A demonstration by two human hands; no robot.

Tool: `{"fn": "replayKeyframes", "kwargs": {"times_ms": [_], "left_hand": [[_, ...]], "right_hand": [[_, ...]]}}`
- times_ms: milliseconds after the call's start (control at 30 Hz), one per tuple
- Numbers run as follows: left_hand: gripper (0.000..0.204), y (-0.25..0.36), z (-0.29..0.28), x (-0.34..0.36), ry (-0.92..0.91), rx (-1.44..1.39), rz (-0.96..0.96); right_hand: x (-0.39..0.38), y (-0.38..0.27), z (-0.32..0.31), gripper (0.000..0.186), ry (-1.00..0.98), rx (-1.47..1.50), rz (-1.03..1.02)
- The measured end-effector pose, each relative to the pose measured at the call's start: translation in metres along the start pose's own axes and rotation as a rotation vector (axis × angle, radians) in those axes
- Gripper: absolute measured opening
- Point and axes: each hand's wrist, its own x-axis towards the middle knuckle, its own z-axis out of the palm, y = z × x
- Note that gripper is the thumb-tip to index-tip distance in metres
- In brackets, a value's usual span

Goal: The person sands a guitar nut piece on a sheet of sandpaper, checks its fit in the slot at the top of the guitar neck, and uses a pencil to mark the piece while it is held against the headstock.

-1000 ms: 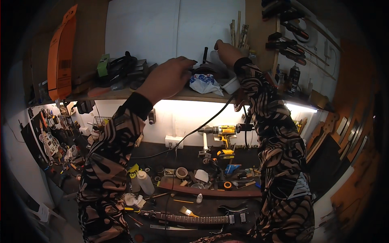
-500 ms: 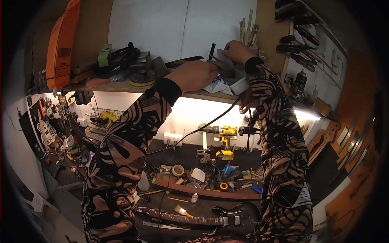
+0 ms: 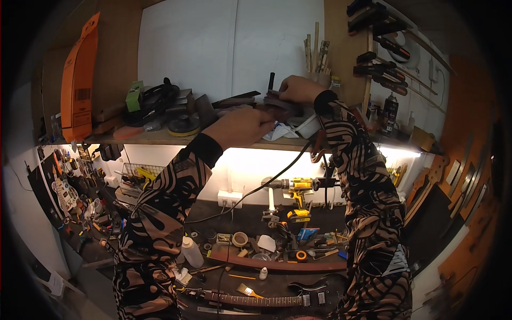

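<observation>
Both my arms reach up to a cluttered wooden shelf. My right hand (image 3: pixel 303 89) is closed at a pile of dark, thin sheets (image 3: pixel 281 102) that look like sandpaper, with its fingertips on their upper edges. Lower and to the left, my left hand (image 3: pixel 245 127) has its fingers curled together at the near side of the same pile; what they grip is hidden. Below the sheets a white plastic container (image 3: pixel 308 127) sits beside a crumpled white bag (image 3: pixel 280 132). More dark strips (image 3: pixel 237 101) lie behind my left hand.
A round sanding pad (image 3: pixel 184 125) and a green box (image 3: pixel 135 96) stand left on the shelf (image 3: pixel 160 140); wooden sticks (image 3: pixel 317 50) stand behind. A black cable (image 3: pixel 250 188) hangs in front. Below are a yellow drill (image 3: pixel 300 185) and a black electric guitar (image 3: pixel 320 290).
My right hand has come down and left onto the dark sheets; the grey sheet raised by it earlier no longer stands up. My left hand has shifted slightly left and lower in view.
</observation>
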Motion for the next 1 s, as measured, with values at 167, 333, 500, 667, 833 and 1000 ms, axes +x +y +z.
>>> {"fn": "replayKeyframes", "kwargs": {"times_ms": [167, 333, 500, 667, 833, 1000], "left_hand": [[0.043, 0.01, -0.002, 0.0, -0.099, -0.065, -0.031], [0.043, 0.008, -0.001, -0.004, -0.077, -0.033, -0.036], [0.04, 0.014, -0.002, -0.001, -0.041, -0.002, 0.002], [0.046, 0.01, 0.0, 0.019, 0.251, 0.001, 0.107], [0.05, 0.011, 0.013, 0.041, 0.267, -0.014, 0.134], [0.04, -0.011, 0.027, 0.046, 0.226, -0.018, 0.202]], "right_hand": [[-0.004, 0.011, 0.007, 0.044, -0.054, 0.006, -0.082], [-0.008, -0.003, 0.011, 0.042, -0.013, -0.021, -0.077], [-0.016, -0.005, 0.014, 0.044, 0.157, 0.024, 0.062], [-0.004, 0.005, 0.018, 0.044, 0.189, 0.082, 0.116], [-0.002, 0.023, 0.019, 0.041, 0.199, 0.004, 0.128], [0.004, 0.012, 0.027, 0.026, 0.414, -0.014, 0.146]]}}
